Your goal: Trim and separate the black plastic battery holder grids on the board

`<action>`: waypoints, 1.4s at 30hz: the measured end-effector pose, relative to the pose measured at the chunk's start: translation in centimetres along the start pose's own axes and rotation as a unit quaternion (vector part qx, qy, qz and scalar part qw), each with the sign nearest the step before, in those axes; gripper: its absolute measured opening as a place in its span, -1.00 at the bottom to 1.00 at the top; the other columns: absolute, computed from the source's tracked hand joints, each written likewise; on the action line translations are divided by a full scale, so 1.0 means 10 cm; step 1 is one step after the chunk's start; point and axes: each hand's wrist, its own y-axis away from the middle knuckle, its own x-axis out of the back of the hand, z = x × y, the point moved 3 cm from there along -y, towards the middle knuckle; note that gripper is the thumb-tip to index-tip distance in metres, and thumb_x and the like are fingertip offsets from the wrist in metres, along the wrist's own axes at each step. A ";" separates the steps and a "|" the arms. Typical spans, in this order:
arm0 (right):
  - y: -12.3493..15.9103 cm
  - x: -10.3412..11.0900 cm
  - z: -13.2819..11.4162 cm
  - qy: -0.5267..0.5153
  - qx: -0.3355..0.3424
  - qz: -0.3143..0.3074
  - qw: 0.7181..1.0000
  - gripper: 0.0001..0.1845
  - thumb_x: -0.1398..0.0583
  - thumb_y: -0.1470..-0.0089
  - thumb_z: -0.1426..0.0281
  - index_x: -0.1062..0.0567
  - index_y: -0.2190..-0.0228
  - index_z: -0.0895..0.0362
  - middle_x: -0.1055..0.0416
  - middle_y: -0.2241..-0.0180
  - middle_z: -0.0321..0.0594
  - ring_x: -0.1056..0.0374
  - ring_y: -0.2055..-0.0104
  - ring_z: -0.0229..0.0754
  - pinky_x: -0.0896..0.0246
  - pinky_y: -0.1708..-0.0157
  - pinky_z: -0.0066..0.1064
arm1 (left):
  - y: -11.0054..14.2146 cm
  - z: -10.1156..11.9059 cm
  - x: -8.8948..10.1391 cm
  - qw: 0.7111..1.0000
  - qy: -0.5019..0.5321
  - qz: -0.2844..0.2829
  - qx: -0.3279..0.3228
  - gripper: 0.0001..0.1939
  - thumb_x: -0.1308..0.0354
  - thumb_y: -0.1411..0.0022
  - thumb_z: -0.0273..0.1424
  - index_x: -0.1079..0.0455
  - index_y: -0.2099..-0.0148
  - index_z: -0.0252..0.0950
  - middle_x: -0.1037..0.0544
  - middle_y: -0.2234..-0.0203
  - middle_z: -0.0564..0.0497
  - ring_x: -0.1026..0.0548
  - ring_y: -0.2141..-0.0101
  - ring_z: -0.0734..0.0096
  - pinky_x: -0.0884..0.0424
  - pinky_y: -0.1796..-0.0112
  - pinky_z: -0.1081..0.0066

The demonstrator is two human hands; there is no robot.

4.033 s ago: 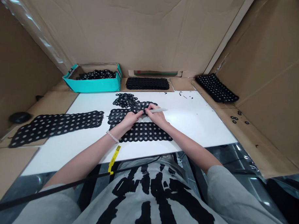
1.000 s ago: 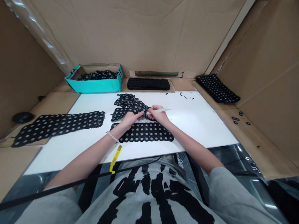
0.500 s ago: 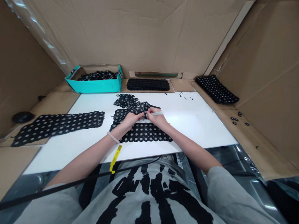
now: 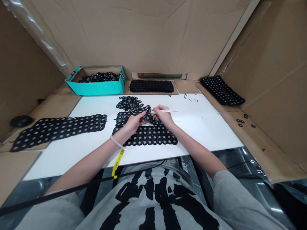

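Note:
My left hand (image 4: 133,122) pinches the raised edge of a black sheet of linked rings (image 4: 125,116) near the middle of the white table (image 4: 200,130). My right hand (image 4: 162,115) grips a thin white stick-like tool (image 4: 168,111) and also touches the same raised sheet. In front of both hands lies a flat black ring sheet (image 4: 152,136) with pale centres. A small heap of loose black rings (image 4: 128,102) sits just behind the held sheet.
A long black ring sheet (image 4: 57,130) lies at the table's left. A teal box (image 4: 96,87) of black rings stands at the back left, a black mat (image 4: 151,86) at the back centre, another mat (image 4: 222,90) at the back right. Cardboard walls surround.
The held ring sheet has been lifted off the table at its right end, and the white tool now points right and clear of the sheet. The flat sheets have not moved.

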 end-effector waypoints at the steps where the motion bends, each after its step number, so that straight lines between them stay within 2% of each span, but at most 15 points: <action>1: -0.01 -0.01 0.01 -0.011 0.005 0.001 1.000 -0.84 -0.16 -0.04 0.36 -0.42 0.53 0.14 -0.46 0.57 -0.31 -0.36 0.55 -0.35 -0.21 0.56 -0.57 | 0.00 0.00 0.00 1.000 -0.001 0.001 -0.003 -0.71 -0.46 0.13 -0.31 -0.42 0.51 -0.34 -0.49 0.58 0.00 -0.32 0.55 0.47 -0.26 0.45 0.38; 5: -0.02 -0.05 0.06 -0.022 0.020 0.001 1.000 -0.85 -0.17 -0.05 0.34 -0.44 0.49 0.15 -0.47 0.55 -0.30 -0.38 0.53 -0.35 -0.24 0.54 -0.57 | -0.01 -0.03 0.01 1.000 -0.004 0.007 -0.007 -0.70 -0.47 0.15 -0.29 -0.46 0.46 -0.36 -0.55 0.49 -0.05 -0.38 0.50 0.43 -0.27 0.44 0.38; 9: -0.01 -0.07 0.09 -0.015 0.017 0.001 1.000 -0.84 -0.16 -0.06 0.33 -0.42 0.49 0.15 -0.48 0.54 -0.29 -0.40 0.50 -0.33 -0.27 0.50 -0.55 | -0.01 -0.03 0.01 1.000 -0.012 0.014 -0.012 -0.70 -0.47 0.16 -0.31 -0.47 0.46 -0.37 -0.54 0.51 -0.05 -0.39 0.50 0.42 -0.27 0.43 0.38; 13: 0.04 -0.08 0.11 0.075 0.045 0.003 0.996 -0.82 -0.14 -0.08 0.31 -0.39 0.50 0.13 -0.48 0.52 -0.33 -0.40 0.48 -0.32 -0.27 0.46 -0.52 | 0.01 -0.04 0.01 0.999 -0.012 0.029 -0.013 -0.71 -0.47 0.18 -0.35 -0.46 0.47 -0.40 -0.53 0.52 -0.04 -0.39 0.50 0.45 -0.29 0.42 0.40; 16: 0.07 -0.09 0.12 0.149 0.081 0.005 0.985 -0.78 -0.10 -0.12 0.28 -0.37 0.50 0.12 -0.47 0.52 -0.35 -0.40 0.46 -0.30 -0.24 0.45 -0.51 | 0.02 -0.05 0.00 1.000 -0.017 0.018 -0.009 -0.73 -0.46 0.18 -0.37 -0.47 0.48 -0.42 -0.54 0.51 -0.04 -0.38 0.50 0.49 -0.29 0.43 0.43; 19: 0.08 -0.09 0.11 0.180 0.095 0.008 0.979 -0.77 -0.09 -0.14 0.28 -0.37 0.50 0.11 -0.48 0.51 -0.35 -0.41 0.44 -0.30 -0.24 0.43 -0.50 | -0.01 -0.02 0.00 1.000 -0.027 -0.006 0.004 -0.76 -0.43 0.13 -0.38 -0.48 0.47 -0.42 -0.51 0.54 -0.01 -0.34 0.55 0.55 -0.26 0.46 0.46; 23: 0.02 -0.02 0.08 0.132 0.056 0.027 0.989 -0.80 -0.12 -0.12 0.32 -0.37 0.50 0.12 -0.48 0.53 -0.33 -0.42 0.46 -0.31 -0.26 0.44 -0.53 | -0.10 0.03 0.05 0.993 -0.097 -0.047 0.053 -0.78 -0.42 0.12 -0.39 -0.46 0.49 -0.41 -0.45 0.63 0.01 -0.33 0.57 0.52 -0.22 0.50 0.46; 27: -0.03 0.01 0.09 0.008 -0.008 0.010 1.000 -0.82 -0.11 -0.09 0.41 -0.37 0.54 0.14 -0.45 0.60 -0.33 -0.36 0.57 -0.35 -0.23 0.55 -0.57 | -0.13 0.09 0.09 0.987 -0.143 -0.053 0.041 -0.77 -0.42 0.15 -0.41 -0.42 0.53 -0.41 -0.44 0.65 0.02 -0.32 0.59 0.53 -0.21 0.51 0.46; 29: -0.04 0.00 0.10 -0.012 -0.018 -0.006 1.000 -0.82 -0.12 -0.08 0.45 -0.37 0.55 0.15 -0.44 0.63 -0.33 -0.34 0.61 -0.36 -0.21 0.59 -0.57 | -0.12 0.09 0.09 0.987 -0.148 -0.055 0.035 -0.76 -0.41 0.13 -0.40 -0.42 0.52 -0.42 -0.42 0.64 0.02 -0.30 0.60 0.55 -0.17 0.52 0.46; 34: -0.03 -0.04 0.12 0.003 -0.023 -0.019 1.000 -0.82 -0.13 -0.06 0.46 -0.36 0.57 0.15 -0.46 0.62 -0.32 -0.35 0.62 -0.36 -0.21 0.62 -0.58 | -0.15 0.05 0.11 0.985 -0.159 -0.064 0.010 -0.74 -0.40 0.13 -0.34 -0.42 0.47 -0.41 -0.41 0.62 0.05 -0.26 0.61 0.56 -0.13 0.53 0.46; 38: -0.02 -0.06 0.13 0.022 -0.019 -0.025 0.999 -0.84 -0.13 -0.06 0.44 -0.36 0.55 0.14 -0.46 0.60 -0.32 -0.36 0.60 -0.35 -0.23 0.58 -0.57 | -0.18 0.02 0.13 0.978 -0.192 -0.075 -0.019 -0.72 -0.37 0.11 -0.31 -0.36 0.51 -0.37 -0.37 0.64 0.07 -0.20 0.62 0.58 -0.06 0.55 0.46; 42: 0.03 -0.08 0.14 0.098 0.024 -0.026 0.995 -0.84 -0.13 -0.08 0.37 -0.35 0.52 0.12 -0.48 0.55 -0.33 -0.40 0.51 -0.31 -0.26 0.51 -0.54 | -0.13 0.02 0.13 0.971 -0.234 -0.036 -0.033 -0.66 -0.32 0.06 -0.32 -0.22 0.63 -0.29 -0.25 0.74 0.12 -0.14 0.65 0.57 -0.01 0.55 0.44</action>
